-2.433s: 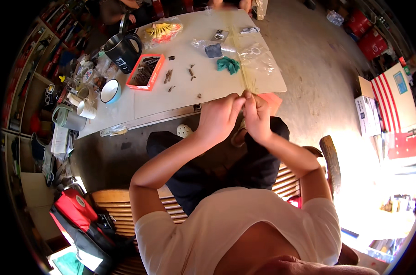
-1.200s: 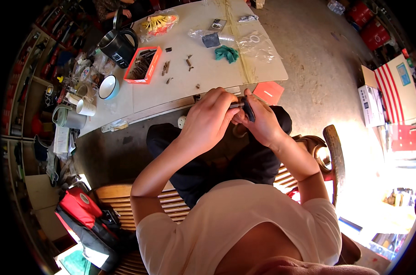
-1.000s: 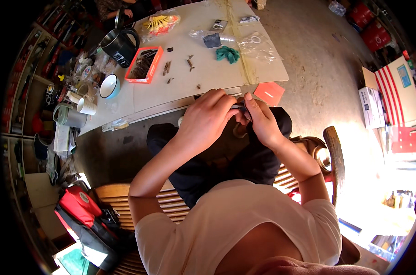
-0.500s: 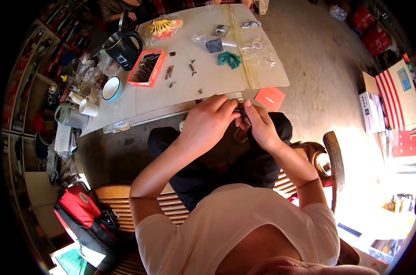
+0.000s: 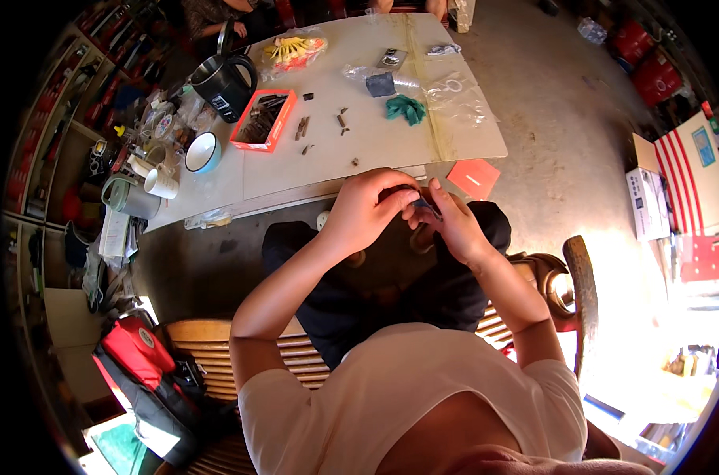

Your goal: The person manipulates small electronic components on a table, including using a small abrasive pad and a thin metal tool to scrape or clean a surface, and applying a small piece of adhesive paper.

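Close together over my lap, just past the table's near edge, my two hands work around a small dark, narrow piece [image 5: 427,206]. My right hand [image 5: 456,225] holds it in bent fingers, thumb raised beside it. Alongside, my left hand [image 5: 362,212] is closed in a pinch with its fingertips near the piece; what lies in them is mostly hidden. On the table [image 5: 296,170] in front sits an orange open box [image 5: 239,146] of dark brown stick-like pieces [image 5: 263,119]. Several similar brown bits [image 5: 302,127] lie loose to its right.
A black kettle [image 5: 231,91], blue-white bowl [image 5: 203,152] and white cup [image 5: 161,184] crowd the table's left. Farther back lie bagged bananas [image 5: 294,51], a green cloth or glove [image 5: 405,109] and clear plastic [image 5: 458,99]. A red sheet [image 5: 473,180] is by the right corner.
My hands have drawn slightly apart, and the left fingers have shifted on or off the dark piece. The whole view has moved a little.
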The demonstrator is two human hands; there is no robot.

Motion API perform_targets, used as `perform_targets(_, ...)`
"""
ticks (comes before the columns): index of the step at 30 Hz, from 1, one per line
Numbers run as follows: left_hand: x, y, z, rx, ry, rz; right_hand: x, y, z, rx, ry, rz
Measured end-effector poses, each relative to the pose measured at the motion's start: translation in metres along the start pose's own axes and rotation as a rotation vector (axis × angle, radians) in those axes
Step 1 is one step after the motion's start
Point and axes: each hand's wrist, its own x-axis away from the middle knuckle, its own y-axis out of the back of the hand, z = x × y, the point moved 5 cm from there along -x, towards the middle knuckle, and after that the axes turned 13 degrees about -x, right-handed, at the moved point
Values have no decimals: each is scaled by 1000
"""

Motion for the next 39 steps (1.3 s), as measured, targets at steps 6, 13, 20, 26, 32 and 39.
perform_targets(6, -4, -3, 5, -210, -164, -133, 0, 5, -8, -31, 14, 42)
perform_targets(13, 9, -17, 5, -553, -379, -243, 0, 13, -30, -339, -98, 132)
perform_targets(20, 24, -32, 10, -684, -439, -137, 19, 29, -43, 12, -62, 33)
perform_targets(26, 39, -51, 16, -646, -437, -6, 36, 41, -63, 83, -154, 70)
perform_targets(32, 69, -90, 53, -556, -203, 48, 57, 65, -100, 242, -200, 2)
perform_targets(39, 109, -108, 80, -310, 42, -31, 65, 60, -125, 331, -184, 35)
